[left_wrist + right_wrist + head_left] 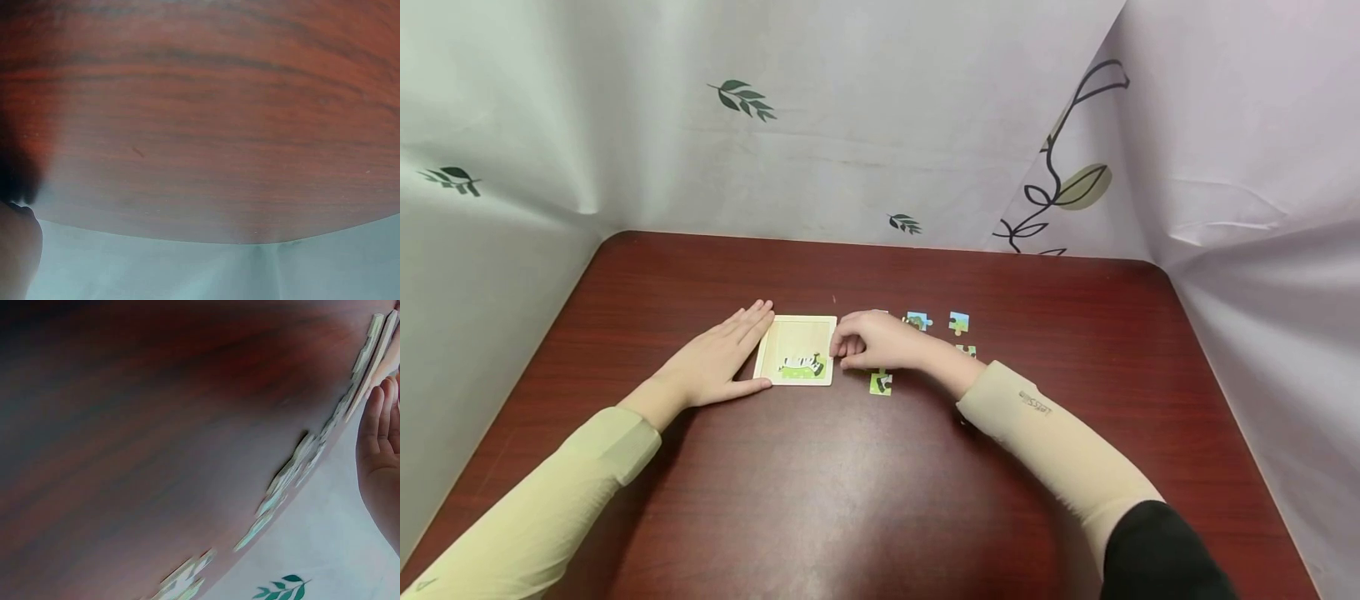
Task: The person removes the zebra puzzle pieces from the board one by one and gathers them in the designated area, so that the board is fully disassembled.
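Note:
A square light-wood puzzle tray (767, 350) lies on the table, with joined puzzle pieces (801, 367) showing a zebra on green along its lower right part. My left hand (718, 354) rests with straight fingers against the tray's left side, thumb at the lower left corner. Just off the tray's right edge is my right hand (876, 340), its fingers bent inward; whether they pinch a piece I cannot tell. Below this hand lies a loose green puzzle piece (881, 383) with black and white on it. In the right wrist view the right hand shows at the right edge.
More loose pieces lie right of the tray: a blue and green puzzle piece (958, 322), another blue one (917, 320), and one partly behind the right forearm (966, 351). The dark red wooden table (850, 483) ends at a pale leaf-printed curtain (835, 150).

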`<state>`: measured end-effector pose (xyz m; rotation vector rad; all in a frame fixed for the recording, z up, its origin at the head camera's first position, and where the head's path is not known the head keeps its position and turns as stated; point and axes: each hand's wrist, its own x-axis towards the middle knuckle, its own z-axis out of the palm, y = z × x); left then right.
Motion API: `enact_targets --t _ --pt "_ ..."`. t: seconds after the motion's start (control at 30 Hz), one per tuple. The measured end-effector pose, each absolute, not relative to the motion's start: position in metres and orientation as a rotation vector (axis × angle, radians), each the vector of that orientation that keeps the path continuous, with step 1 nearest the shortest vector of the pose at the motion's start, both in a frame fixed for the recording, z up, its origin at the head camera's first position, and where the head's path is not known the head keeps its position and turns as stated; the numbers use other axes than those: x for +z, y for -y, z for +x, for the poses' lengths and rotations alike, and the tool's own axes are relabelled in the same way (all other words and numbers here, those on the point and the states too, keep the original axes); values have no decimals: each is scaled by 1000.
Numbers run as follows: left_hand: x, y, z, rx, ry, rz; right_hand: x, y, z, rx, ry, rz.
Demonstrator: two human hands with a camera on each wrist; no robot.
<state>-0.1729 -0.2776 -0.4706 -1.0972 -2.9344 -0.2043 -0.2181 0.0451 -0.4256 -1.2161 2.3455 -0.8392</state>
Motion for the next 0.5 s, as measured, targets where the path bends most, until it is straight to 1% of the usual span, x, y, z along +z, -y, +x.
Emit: enact_targets --t 0.5 --pt "-472 278 -174 -208 2963 -1086 -425 0 -229 -821 -2300 -1252"
